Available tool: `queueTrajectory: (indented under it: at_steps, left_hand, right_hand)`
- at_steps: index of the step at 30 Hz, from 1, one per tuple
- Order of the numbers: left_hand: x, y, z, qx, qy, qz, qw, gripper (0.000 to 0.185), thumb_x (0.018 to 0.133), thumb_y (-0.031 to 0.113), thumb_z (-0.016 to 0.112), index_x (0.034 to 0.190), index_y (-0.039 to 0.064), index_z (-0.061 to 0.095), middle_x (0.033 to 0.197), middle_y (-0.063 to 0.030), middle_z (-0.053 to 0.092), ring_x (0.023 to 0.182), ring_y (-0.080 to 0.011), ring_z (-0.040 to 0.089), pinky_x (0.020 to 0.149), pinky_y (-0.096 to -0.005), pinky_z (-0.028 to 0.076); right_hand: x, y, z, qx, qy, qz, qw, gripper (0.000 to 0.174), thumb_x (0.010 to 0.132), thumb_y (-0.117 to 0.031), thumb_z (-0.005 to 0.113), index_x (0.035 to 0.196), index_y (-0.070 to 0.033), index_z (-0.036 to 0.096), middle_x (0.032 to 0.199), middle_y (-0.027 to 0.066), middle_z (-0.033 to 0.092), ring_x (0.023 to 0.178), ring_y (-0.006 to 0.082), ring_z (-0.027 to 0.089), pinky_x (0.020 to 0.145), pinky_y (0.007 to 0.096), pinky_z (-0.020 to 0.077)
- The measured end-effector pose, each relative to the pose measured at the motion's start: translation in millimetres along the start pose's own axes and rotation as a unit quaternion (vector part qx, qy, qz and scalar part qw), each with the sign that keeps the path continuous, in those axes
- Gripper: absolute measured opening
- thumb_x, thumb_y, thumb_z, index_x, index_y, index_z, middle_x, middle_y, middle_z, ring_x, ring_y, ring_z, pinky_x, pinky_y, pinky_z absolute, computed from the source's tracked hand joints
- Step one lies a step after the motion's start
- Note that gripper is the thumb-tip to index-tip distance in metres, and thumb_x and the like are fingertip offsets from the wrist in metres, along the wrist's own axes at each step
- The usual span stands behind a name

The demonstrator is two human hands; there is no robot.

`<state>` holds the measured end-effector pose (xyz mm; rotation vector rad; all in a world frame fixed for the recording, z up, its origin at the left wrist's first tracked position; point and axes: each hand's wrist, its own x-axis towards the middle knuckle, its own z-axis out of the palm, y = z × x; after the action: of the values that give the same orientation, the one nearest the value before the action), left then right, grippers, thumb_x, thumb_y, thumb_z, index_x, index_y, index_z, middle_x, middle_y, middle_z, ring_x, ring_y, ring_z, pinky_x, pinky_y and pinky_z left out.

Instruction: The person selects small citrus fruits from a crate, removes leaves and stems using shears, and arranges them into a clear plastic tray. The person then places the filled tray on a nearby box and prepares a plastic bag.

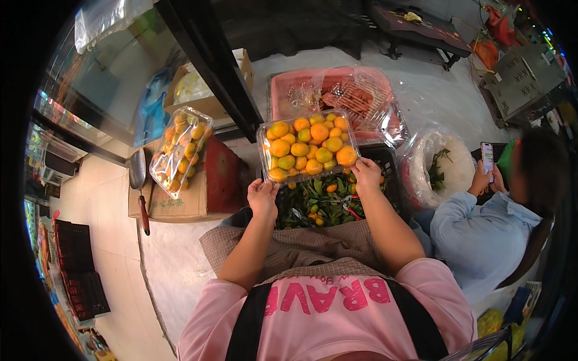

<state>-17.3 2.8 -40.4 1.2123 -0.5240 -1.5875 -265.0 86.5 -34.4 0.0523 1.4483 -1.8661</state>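
Both my hands grip the near rim of a clear plastic tray [285, 173] heaped with small orange and yellow-green citrus fruits [299, 149]. My left hand [263, 198] pinches the near left corner, my right hand [366, 175] the near right corner. Below the tray stands a black plastic crate [392, 169] of leafy citrus fruits [332, 187]. Red-handled pruning shears [352, 210] lie open on the leaves in it. Behind is a pink plastic basket [289, 83] with clear empty trays in it. At the left, a closed clear box of citrus fruits [181, 151] rests on a cardboard carton [169, 210].
A knife or trowel-like tool with a dark red handle [143, 212] lies on the carton's left edge. A black metal post [226, 76] rises behind the tray's left side. A plastic-lined bucket [456, 164] with leaves stands right, beside a seated person [483, 230] holding a phone [487, 158].
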Motion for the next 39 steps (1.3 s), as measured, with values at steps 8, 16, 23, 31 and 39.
queueTrajectory:
  at_steps: [8, 16, 23, 31, 39]
  left_hand:
    - [2.8, 11.7, -6.6, 0.026, -0.123, -0.077, 0.989, 0.009, 0.091, 0.011, 0.05, 0.097, 0.004, 0.048, 0.091, -0.0072, 0.059, 0.082, -0.0161, 0.059, 0.074, -0.0281, 0.048]
    - [-0.5, 11.5, 12.8, 0.009, -0.101, -0.051, 0.993, 0.012, 0.093, 0.015, 0.051, 0.093, 0.004, 0.047, 0.073, -0.0031, 0.054, 0.073, -0.0161, 0.059, 0.069, -0.0282, 0.047]
    - [2.2, 3.3, 7.5, -0.022, -0.095, -0.044, 0.994, 0.012, 0.093, 0.015, 0.049, 0.094, 0.004, 0.047, 0.073, -0.0058, 0.056, 0.072, -0.0189, 0.061, 0.067, -0.0294, 0.047]
    - [11.1, 10.3, 6.1, 0.028, -0.068, -0.084, 0.994, 0.008, 0.091, 0.012, 0.049, 0.092, 0.004, 0.049, 0.083, -0.0115, 0.06, 0.076, -0.0235, 0.062, 0.066, -0.0325, 0.047]
    - [16.4, 31.9, -1.9, 0.075, -0.111, -0.183, 0.974, 0.008, 0.09, 0.01, 0.05, 0.091, 0.003, 0.049, 0.087, -0.0116, 0.06, 0.082, -0.0254, 0.062, 0.071, -0.0334, 0.05]
  right_hand:
    - [-5.4, -4.7, 7.3, -0.011, -0.012, 0.021, 1.0, 0.016, 0.092, -0.008, 0.05, 0.103, 0.004, 0.049, 0.094, 0.0084, 0.051, 0.081, 0.0176, 0.056, 0.081, 0.0341, 0.0524]
    - [-3.0, -10.6, 7.9, -0.041, -0.049, -0.001, 0.998, 0.018, 0.092, -0.013, 0.051, 0.101, 0.003, 0.05, 0.093, 0.0089, 0.053, 0.078, 0.0163, 0.056, 0.077, 0.0332, 0.0526]
    - [-4.1, -15.2, 6.8, -0.124, -0.06, 0.006, 0.99, 0.014, 0.093, -0.012, 0.05, 0.1, 0.0, 0.051, 0.086, 0.0061, 0.054, 0.069, 0.0137, 0.055, 0.063, 0.0296, 0.0522]
    - [-8.8, -14.1, 11.4, -0.104, -0.046, 0.019, 0.993, 0.016, 0.093, -0.012, 0.049, 0.107, -0.004, 0.047, 0.089, 0.0046, 0.053, 0.077, 0.0143, 0.055, 0.075, 0.0308, 0.0504]
    - [0.5, 2.1, 10.4, 0.006, 0.009, -0.033, 0.999, 0.013, 0.09, -0.003, 0.051, 0.1, 0.004, 0.053, 0.094, 0.0087, 0.053, 0.08, 0.0171, 0.057, 0.073, 0.0316, 0.0533]
